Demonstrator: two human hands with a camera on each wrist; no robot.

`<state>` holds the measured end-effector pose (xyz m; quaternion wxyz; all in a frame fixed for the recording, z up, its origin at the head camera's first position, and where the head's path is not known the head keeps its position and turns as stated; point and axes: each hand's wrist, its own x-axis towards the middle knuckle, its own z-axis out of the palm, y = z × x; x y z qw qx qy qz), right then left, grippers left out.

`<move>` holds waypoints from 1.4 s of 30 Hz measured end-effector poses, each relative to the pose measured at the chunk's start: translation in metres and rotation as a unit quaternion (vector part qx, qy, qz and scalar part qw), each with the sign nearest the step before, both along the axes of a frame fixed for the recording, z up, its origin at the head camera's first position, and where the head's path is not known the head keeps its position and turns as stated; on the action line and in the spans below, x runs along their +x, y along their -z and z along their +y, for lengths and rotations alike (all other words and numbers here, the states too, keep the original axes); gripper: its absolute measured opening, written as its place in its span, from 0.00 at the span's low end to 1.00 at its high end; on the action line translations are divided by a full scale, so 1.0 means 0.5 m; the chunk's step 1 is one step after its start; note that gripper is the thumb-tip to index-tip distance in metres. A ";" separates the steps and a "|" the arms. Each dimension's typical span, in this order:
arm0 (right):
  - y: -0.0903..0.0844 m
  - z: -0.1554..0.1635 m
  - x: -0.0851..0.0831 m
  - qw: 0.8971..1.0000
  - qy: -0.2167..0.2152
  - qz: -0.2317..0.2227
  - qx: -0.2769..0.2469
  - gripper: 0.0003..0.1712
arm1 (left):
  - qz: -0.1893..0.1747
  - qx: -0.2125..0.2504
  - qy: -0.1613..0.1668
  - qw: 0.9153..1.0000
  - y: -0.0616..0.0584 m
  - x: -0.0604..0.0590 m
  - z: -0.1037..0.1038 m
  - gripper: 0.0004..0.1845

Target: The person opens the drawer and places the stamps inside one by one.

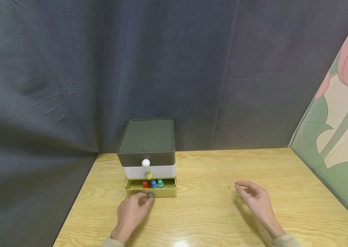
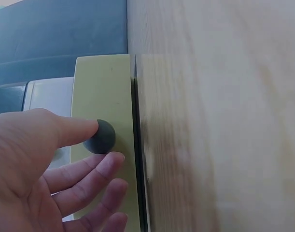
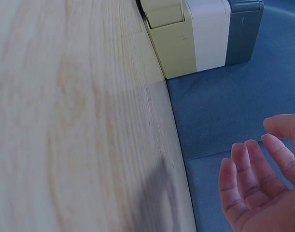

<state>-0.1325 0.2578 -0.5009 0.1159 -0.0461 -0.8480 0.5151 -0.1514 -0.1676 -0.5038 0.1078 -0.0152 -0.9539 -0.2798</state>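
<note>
A person's left hand [image 1: 132,213] pinches the dark round knob [image 1: 150,195] on the bottom drawer [image 1: 136,192] of a small three-tier drawer box [image 1: 147,151] standing at the far left of the wooden surface [image 1: 217,212]. The left-wrist view shows the thumb [image 2: 72,130] on one side of the knob [image 2: 100,137] and the fingers [image 2: 89,169] curled beneath it. The right hand [image 1: 255,200] hangs loosely open and holds nothing, well apart to the right, just above the surface.

The olive-green drawer stands pulled partway out toward the near edge. Inside it, three small pegs stand upright in a row: red [image 1: 145,184], blue [image 1: 154,184] and teal [image 1: 160,183]. Above it sits a white drawer [image 1: 161,171] with a yellowish knob [image 1: 149,175], then a dark grey top drawer [image 1: 130,159] with a white knob [image 1: 145,163], both closed.

Moving the drawer well would likely call for a straight, level motion along its track, with the grip kept centred on the knob so the drawer does not skew and jam. The box looks light, so it could slide on the smooth wood; the free right hand might steady it from the side or top. A slow, even motion would keep the upright pegs from tipping over.

A dark blue cloth [image 1: 174,68] hangs behind, and a flower-patterned panel [image 1: 343,103] stands at right.
</note>
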 end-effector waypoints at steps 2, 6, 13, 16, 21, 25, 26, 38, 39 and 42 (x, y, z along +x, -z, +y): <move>0.000 0.001 0.000 1.000 0.003 0.000 -0.003 0.20 | 0.000 0.002 -0.002 1.000 0.001 -0.006 0.000 0.13; 0.003 0.003 0.001 1.000 0.001 -0.001 -0.006 0.20 | 0.002 0.007 -0.001 1.000 0.002 -0.018 0.001 0.13; 0.008 0.004 0.004 1.000 -0.007 0.004 0.001 0.19 | -0.006 0.013 0.007 1.000 0.001 -0.034 0.006 0.15; 0.008 0.003 0.005 1.000 -0.008 0.005 0.001 0.18 | -0.011 0.016 0.009 1.000 0.002 -0.039 0.007 0.16; 0.008 0.000 0.006 1.000 -0.011 0.004 0.000 0.19 | -0.013 0.024 0.007 1.000 0.001 -0.050 0.006 0.16; 0.007 -0.001 0.006 1.000 -0.013 0.002 0.001 0.19 | -0.017 0.025 0.003 1.000 0.002 -0.059 0.004 0.15; 0.007 -0.001 0.006 1.000 -0.013 0.002 0.000 0.19 | -0.017 0.025 0.003 1.000 0.002 -0.061 0.003 0.15; 0.007 -0.004 0.005 1.000 -0.016 -0.007 -0.018 0.19 | -0.020 0.038 -0.002 0.999 0.005 -0.075 0.004 0.16; 0.007 -0.004 0.005 1.000 -0.017 -0.007 -0.019 0.19 | -0.020 0.038 -0.004 0.999 0.005 -0.075 0.004 0.16; 0.007 -0.005 0.005 1.000 -0.021 -0.005 -0.021 0.20 | -0.020 0.037 -0.006 0.999 0.004 -0.078 0.002 0.16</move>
